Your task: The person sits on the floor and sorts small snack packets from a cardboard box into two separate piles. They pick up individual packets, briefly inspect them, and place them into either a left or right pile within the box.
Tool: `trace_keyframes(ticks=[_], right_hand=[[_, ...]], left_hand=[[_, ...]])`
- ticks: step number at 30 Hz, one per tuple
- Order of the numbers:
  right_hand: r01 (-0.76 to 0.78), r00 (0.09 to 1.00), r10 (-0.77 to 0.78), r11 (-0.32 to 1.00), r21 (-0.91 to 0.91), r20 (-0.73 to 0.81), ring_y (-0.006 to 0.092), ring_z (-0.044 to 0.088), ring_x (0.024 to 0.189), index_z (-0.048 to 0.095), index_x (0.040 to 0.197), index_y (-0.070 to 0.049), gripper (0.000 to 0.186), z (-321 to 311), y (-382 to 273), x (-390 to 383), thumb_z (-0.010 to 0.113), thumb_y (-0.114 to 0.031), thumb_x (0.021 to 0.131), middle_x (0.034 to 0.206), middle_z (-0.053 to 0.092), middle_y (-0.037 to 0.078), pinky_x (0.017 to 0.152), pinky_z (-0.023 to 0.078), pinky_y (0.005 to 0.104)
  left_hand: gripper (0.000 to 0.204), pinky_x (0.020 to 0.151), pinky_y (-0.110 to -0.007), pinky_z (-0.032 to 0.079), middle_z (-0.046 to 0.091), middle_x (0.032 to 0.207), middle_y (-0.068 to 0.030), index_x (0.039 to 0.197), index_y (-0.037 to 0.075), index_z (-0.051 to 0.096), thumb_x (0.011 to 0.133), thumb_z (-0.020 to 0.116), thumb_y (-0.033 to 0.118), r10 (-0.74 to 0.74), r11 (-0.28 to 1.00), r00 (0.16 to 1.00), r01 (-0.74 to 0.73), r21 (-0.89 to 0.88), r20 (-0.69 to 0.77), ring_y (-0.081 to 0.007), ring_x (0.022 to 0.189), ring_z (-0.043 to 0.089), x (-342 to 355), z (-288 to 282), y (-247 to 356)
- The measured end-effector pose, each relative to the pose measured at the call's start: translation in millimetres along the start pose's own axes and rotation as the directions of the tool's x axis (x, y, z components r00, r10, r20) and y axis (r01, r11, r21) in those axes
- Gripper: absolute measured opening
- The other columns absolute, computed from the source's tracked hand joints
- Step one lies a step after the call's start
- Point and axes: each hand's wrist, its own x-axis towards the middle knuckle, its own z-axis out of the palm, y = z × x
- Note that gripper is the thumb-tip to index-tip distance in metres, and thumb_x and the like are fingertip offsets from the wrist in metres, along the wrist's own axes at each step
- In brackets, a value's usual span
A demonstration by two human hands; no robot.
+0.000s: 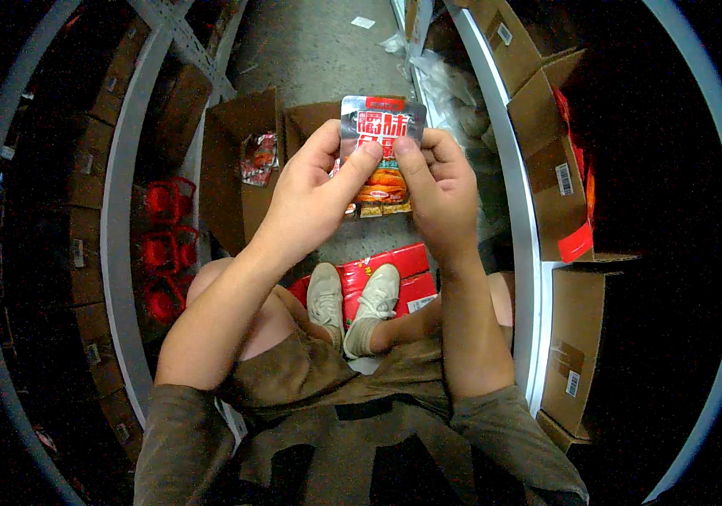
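Pinching the snack packet [382, 148] between them—left hand [314, 198], right hand [441, 194]—each grip closed on it.

Snack packet [382, 135] at centre-top, held between left hand [314, 198] at its 8 o'clock and right hand [441, 194] at its 4 o'clock; thumbs on packet front. Open carton [238, 181] at 9 o'clock of the hands, w/ small pouch [260, 158] inside. Flat packs [394, 274] on floor at 6 o'clock, under both shoes [352, 304]. Shelf cartons [559, 177] at 3 o'clock; handled items [165, 244] on shelf at 9 o'clock.
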Motion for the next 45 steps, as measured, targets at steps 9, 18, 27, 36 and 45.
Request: trace_keyframes(ticks=[9, 18, 27, 36, 45], right_hand=[[-0.037, 0.998, 0.035, 0.999, 0.028, 0.048, 0.0107, 0.058, 0.075, 0.056, 0.102, 0.001, 0.037, -6.5, -0.6, -0.3, 0.04, -0.032, 0.102, 0.08, 0.062, 0.006, 0.069, 0.047, 0.0235], [0.02, 0.997, -0.02, 1.0, -0.011, 0.074, 0.0079, 0.057, 0.08, 0.058, 0.103, -0.002, 0.037, -4.9, -1.4, -2.4, 0.041, -0.035, 0.101, 0.088, 0.06, 0.004, 0.072, 0.045, 0.0219], [-0.066, 0.996, 0.075, 0.976, 0.207, -0.038, 0.0051, 0.058, 0.074, 0.056, 0.1, -0.002, 0.022, 5.6, 3.5, -0.5, 0.05, -0.023, 0.099, 0.085, 0.062, 0.002, 0.066, 0.049, 0.0213], [0.039, 0.998, -0.04, 0.999, -0.016, -0.055, 0.0051, 0.056, 0.073, 0.058, 0.095, -0.002, 0.022, 0.8, 18.9, 8.5, 0.049, -0.021, 0.099, 0.082, 0.062, 0.002, 0.065, 0.047, 0.0214], [-0.2, 0.972, 0.223, 0.954, -0.223, 0.082, 0.0082, 0.057, 0.089, 0.057, 0.105, 0.0, 0.019, -22.2, 41.7, 12.5, 0.054, -0.016, 0.096, 0.098, 0.062, 0.004, 0.083, 0.046, 0.0239]], left_hand=[[0.023, 0.104, -0.042, 0.035, 0.048, 0.058, 0.0043, 0.07, 0.019, 0.046, 0.089, 0.056, 0.028, 0.226, 0.301, 0.82, 0.454, -0.839, 0.525, -0.0184, 0.085, 0.053, 16.6, -42.2, 12.7], [0.027, 0.085, -0.035, 0.045, 0.053, 0.073, -0.002, 0.081, 0.01, 0.05, 0.096, 0.05, 0.033, -0.021, 0.852, 0.949, 0.182, -0.491, 0.314, -0.0189, 0.078, 0.055, 13.1, -32.7, 13.6], [0.023, 0.07, -0.026, 0.044, 0.056, 0.086, -0.0042, 0.095, 0.0, 0.057, 0.097, 0.051, 0.023, 0.066, 0.949, 0.997, -0.046, 0.313, -0.051, -0.0102, 0.077, 0.052, 4.4, -10.2, -6.7], [0.025, 0.092, -0.029, 0.041, 0.054, 0.112, -0.0114, 0.092, -0.002, 0.063, 0.092, 0.059, 0.023, 0.312, 0.769, 0.95, -0.258, 0.584, 0.009, -0.0198, 0.106, 0.052, 21.9, -24.5, 1.0], [0.035, 0.064, -0.033, 0.048, 0.065, 0.075, -0.0097, 0.092, 0.001, 0.065, 0.092, 0.058, 0.035, -0.025, 0.739, 0.993, -0.06, 0.671, 0.117, -0.0142, 0.068, 0.057, 42.4, -58.1, -21.0]])
